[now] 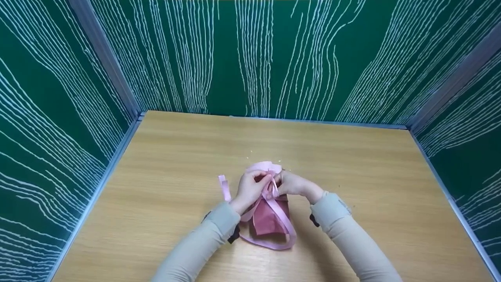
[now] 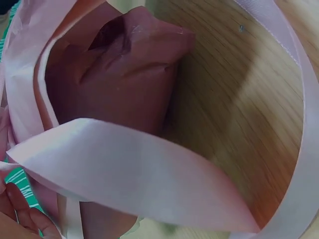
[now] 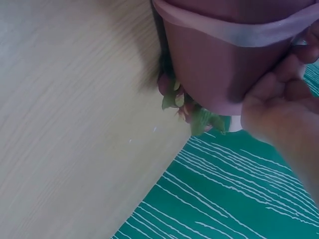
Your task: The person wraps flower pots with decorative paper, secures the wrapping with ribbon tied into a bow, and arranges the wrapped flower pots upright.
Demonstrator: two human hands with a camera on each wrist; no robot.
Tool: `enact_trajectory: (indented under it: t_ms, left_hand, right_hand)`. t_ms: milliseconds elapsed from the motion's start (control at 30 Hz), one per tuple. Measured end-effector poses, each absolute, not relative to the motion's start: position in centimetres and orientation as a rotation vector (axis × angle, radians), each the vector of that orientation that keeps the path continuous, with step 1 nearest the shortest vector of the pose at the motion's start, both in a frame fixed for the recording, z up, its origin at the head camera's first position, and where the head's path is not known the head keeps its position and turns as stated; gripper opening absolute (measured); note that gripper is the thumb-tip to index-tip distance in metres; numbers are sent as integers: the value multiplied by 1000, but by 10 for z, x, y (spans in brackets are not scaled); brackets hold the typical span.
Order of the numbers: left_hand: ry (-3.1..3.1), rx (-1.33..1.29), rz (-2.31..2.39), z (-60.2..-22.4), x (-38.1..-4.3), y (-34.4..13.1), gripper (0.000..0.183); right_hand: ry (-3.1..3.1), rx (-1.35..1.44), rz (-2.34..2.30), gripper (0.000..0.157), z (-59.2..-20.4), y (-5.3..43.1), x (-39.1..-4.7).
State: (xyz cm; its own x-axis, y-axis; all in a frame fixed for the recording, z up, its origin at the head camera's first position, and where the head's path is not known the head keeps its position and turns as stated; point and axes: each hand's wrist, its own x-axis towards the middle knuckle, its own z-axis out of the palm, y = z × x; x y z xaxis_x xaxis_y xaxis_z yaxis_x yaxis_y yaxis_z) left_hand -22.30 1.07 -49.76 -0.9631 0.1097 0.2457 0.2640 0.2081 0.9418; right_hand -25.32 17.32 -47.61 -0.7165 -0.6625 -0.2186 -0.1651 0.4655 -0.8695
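A small bouquet wrapped in dusty-pink paper (image 1: 268,221) lies on the table, its wrapped end toward me. Pink satin ribbon (image 1: 290,231) goes round its middle; one long loop hangs toward me and a tail sticks out at the left. My left hand (image 1: 251,187) pinches the ribbon over the wrap with thumb and forefinger. From the other side my right hand (image 1: 291,183) holds ribbon at the same spot, fingers curled, fingertips partly hidden. In the right wrist view, leafy flower heads (image 3: 199,118) show past the paper's far edge. A wide ribbon loop (image 2: 134,172) fills the left wrist view.
The wooden table (image 1: 176,156) carries a few tiny pale scraps beyond the bouquet. Green panels (image 1: 289,58) with white wavy lines stand at the back and both sides, joined by grey posts.
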Motion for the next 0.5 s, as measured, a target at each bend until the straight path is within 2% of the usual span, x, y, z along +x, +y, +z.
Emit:
enact_trajectory:
  t_ms: [233,500]
  left_hand:
    - [-2309,-326,-1947,-497,-222,6,17]
    - [-2274,-238,-2013,-496,-222,2,16]
  right_hand:
    - [2174,-723,-1250,21,-477,176,-253]
    - [2165,-629,-1310,14,-482,180,-256]
